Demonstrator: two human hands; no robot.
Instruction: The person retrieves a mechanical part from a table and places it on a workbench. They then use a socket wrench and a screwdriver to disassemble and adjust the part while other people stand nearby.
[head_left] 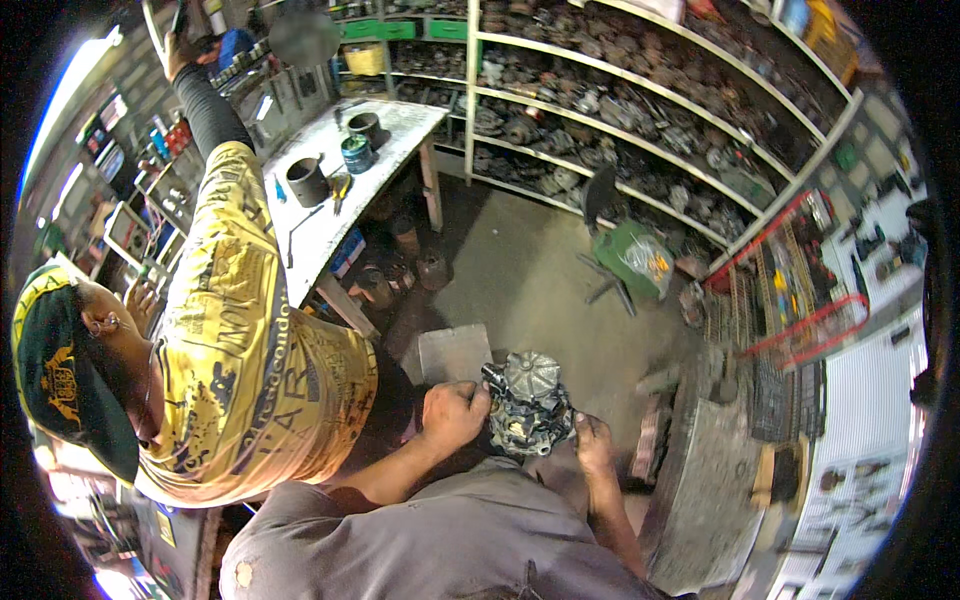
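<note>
Metal part (527, 405) gripped from both sides

Clocked from the part, a co-worker (215, 370) in yellow stands at nine o'clock. At eleven, a white counter (405, 125) bears a dark cylinder (307, 184) and yellow-handled pliers (342, 188). The left hand (457, 415), at nine o'clock, clasps the part's edge with curled fingers; the part sits before the wearer's torso. The right hand's (594, 444) fingers grasp it at four. A green chair (622, 252) and loaded shelves (600, 142) stand at one.
</note>
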